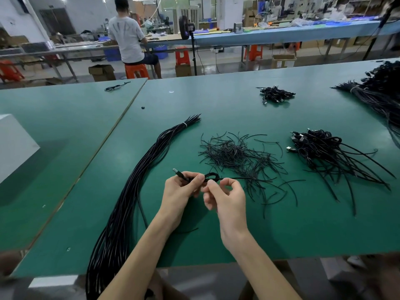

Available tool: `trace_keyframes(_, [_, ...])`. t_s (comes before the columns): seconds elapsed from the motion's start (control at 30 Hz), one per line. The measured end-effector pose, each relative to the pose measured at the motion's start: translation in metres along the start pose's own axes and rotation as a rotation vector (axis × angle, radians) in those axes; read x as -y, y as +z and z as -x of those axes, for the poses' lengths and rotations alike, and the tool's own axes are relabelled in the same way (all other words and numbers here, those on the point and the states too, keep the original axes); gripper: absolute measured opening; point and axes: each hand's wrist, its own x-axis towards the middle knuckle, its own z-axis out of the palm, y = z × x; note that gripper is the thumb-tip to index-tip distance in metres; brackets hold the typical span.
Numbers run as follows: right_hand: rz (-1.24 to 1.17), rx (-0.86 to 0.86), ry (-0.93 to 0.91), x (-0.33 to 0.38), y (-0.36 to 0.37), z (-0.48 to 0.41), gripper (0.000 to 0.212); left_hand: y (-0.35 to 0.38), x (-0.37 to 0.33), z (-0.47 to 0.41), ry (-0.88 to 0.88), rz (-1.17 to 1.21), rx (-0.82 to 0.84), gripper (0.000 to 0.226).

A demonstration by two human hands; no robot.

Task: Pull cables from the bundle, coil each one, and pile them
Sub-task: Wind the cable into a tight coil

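A long bundle of black cables (138, 189), tied near its far end with a white band, lies on the green table (216, 100) and hangs over the near edge. My left hand (180, 191) grips a small coiled black cable (213, 176), its silver USB plug sticking out to the upper left. My right hand (225, 195) pinches a thin black tie at the coil. A heap of loose black ties (236, 156) lies just beyond my hands. At the right sits a pile of coiled cables (320, 150).
A smaller heap of coiled cables (276, 94) lies farther back, and another big bundle (381, 92) sits at the far right. A single cable (116, 86) lies on the left table. A white box (13, 144) stands at the left. A person sits at a bench beyond.
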Motion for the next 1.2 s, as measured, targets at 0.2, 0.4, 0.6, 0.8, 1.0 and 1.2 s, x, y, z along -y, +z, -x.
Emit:
trace_keyframes(0.2, [-0.274,0.007,0.143,-0.002,-0.005,-0.004,0.037,0.001,-0.003,0.001,-0.028,0.053,0.001,0.02])
trace_keyframes(0.4, [-0.082,0.05,0.017,-0.007,-0.005,-0.009,0.044,0.0,-0.003,0.001,-0.05,0.039,0.081,0.02])
trace_keyframes(0.6, [0.038,0.167,-0.047,-0.003,-0.009,-0.012,0.051,-0.001,-0.005,0.0,-0.051,0.104,0.154,0.021])
trace_keyframes(0.8, [0.195,0.216,-0.106,-0.005,-0.016,-0.011,0.043,-0.001,-0.005,0.002,-0.028,0.044,0.166,0.018])
trace_keyframes(1.0, [0.255,0.212,-0.134,-0.009,-0.016,-0.011,0.035,-0.001,-0.005,0.002,-0.022,0.059,0.159,0.016])
trace_keyframes(1.2, [0.285,0.224,-0.142,-0.009,-0.017,-0.011,0.018,-0.002,-0.006,0.002,-0.021,0.107,0.15,0.012])
